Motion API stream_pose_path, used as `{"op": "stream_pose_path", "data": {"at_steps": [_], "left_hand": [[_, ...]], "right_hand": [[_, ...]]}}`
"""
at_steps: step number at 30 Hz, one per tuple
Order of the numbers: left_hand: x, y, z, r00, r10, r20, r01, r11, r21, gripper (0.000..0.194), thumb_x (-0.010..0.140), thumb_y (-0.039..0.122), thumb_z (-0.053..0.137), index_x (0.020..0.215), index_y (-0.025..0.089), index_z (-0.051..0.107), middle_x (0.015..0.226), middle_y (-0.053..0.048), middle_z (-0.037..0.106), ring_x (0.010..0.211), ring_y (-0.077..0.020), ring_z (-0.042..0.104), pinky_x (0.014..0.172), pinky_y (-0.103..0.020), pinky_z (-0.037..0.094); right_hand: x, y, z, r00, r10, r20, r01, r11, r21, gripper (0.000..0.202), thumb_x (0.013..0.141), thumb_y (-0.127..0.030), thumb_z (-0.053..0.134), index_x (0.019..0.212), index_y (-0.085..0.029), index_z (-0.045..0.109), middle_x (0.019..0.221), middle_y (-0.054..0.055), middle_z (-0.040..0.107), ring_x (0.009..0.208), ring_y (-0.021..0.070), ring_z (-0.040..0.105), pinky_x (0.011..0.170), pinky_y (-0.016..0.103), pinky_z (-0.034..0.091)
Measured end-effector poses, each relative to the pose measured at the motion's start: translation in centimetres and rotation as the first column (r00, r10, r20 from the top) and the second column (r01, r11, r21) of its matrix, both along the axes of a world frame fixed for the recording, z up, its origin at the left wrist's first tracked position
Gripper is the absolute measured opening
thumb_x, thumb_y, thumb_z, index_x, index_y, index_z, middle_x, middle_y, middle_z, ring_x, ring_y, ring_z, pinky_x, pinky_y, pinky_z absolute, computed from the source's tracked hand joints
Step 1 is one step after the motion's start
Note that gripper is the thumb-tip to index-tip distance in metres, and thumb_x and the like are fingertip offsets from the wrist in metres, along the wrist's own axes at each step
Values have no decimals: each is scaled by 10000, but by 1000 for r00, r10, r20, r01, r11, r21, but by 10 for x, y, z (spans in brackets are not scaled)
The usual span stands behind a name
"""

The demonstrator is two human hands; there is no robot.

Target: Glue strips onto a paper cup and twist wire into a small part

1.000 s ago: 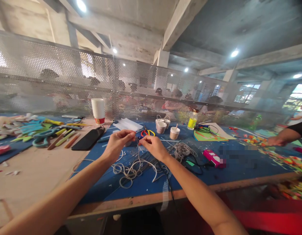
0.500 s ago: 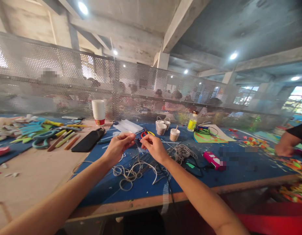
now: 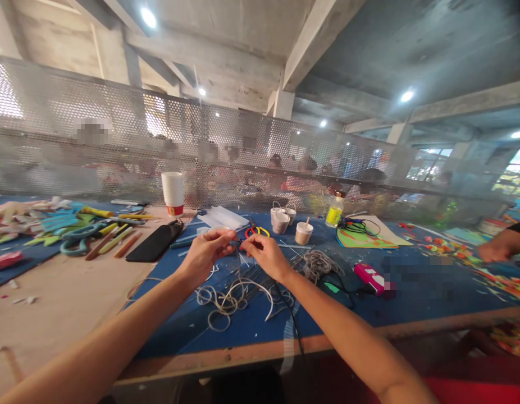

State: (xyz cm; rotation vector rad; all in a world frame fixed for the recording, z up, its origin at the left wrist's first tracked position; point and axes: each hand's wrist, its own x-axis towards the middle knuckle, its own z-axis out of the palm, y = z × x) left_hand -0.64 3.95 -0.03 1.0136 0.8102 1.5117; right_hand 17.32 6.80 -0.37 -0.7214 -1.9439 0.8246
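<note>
My left hand [image 3: 209, 249] and my right hand [image 3: 264, 252] meet nearly fingertip to fingertip above the blue mat [image 3: 179, 331]. Both are closed in a pinch. Between them is something small and thin, too small to name. Below lies a tangle of pale cord [image 3: 226, 300], with a coiled bundle of cord [image 3: 321, 264] right of my right hand. Scissors with red and yellow handles [image 3: 258, 230] lie just behind my fingertips. White translucent sheets [image 3: 224, 217] rest behind my left hand.
A paper cup stack [image 3: 173, 193], black phone [image 3: 154, 242] and large scissors [image 3: 81, 238] stand or lie left. Small cups [image 3: 304, 232], a yellow-labelled bottle [image 3: 334, 210] and a magenta box [image 3: 372, 278] are right. Another person's hand [image 3: 491, 251] is far right. A perforated screen [image 3: 235, 185] runs behind.
The view has shifted slightly, so the objects sit a little further right. My hands stay pinched together in nearly the same place, and the red and yellow handles show more.
</note>
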Motion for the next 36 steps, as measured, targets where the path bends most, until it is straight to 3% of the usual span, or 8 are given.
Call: {"op": "stream_pose_path", "data": {"at_steps": [3,6,8,12,15,25,31,36], "left_hand": [[2,0,-1,999,32,-29,-32,999,-16,262,629,271,860,808,126,735,784,-20,697,615,-81,611,637,-196,522],[3,0,-2,996,56,-65,-57,998,-12,261,620,281,861,791,128,736,761,-16,698,612,-84,606,650,-207,520],[3,0,-2,991,89,-97,-87,996,18,261,626,289,856,795,130,736,751,-14,697,611,-85,603,644,-206,513],[4,0,-1,973,155,-173,-139,985,102,249,648,302,840,801,138,733,721,-4,689,574,-79,584,591,-194,480],[5,-1,0,969,151,-194,-131,985,113,238,647,302,838,788,144,729,693,5,679,561,-83,578,588,-202,477],[8,-1,-2,972,148,-180,-132,986,98,238,603,292,856,757,151,742,707,-14,704,565,-104,589,624,-244,503],[7,-2,-3,969,142,-204,-120,986,118,218,639,294,838,772,151,741,703,-9,694,566,-97,586,624,-235,500],[7,-2,-3,959,159,-236,-119,978,173,208,653,283,829,794,156,742,706,-10,688,576,-104,587,598,-229,479]], "right_hand": [[0,-3,-2,989,-136,54,126,979,160,206,904,-349,570,818,-186,661,705,-1,643,652,130,582,649,235,423],[1,-4,-5,958,-276,82,237,916,324,193,904,-355,578,820,-206,667,788,11,683,710,143,606,682,246,411],[2,-4,-6,945,-309,104,258,903,343,201,908,-374,572,840,-215,674,788,8,692,701,143,611,671,246,404],[5,-1,-6,983,-131,126,115,985,128,275,944,-396,501,878,-198,680,672,-4,664,605,123,593,614,222,419],[6,2,-6,997,7,75,-6,1000,-22,274,910,-406,549,872,-172,685,689,8,673,605,122,591,609,218,451],[3,5,-13,999,-31,9,31,998,-55,232,845,-398,631,794,-174,659,693,6,680,663,139,633,672,246,468],[3,9,-15,997,31,-74,-44,981,-191,256,798,-416,675,783,-161,653,692,5,667,690,136,621,732,265,472],[4,8,-12,985,93,-142,-137,931,-339,312,756,-453,716,810,-152,655,665,-14,637,655,112,578,676,243,439]]}}
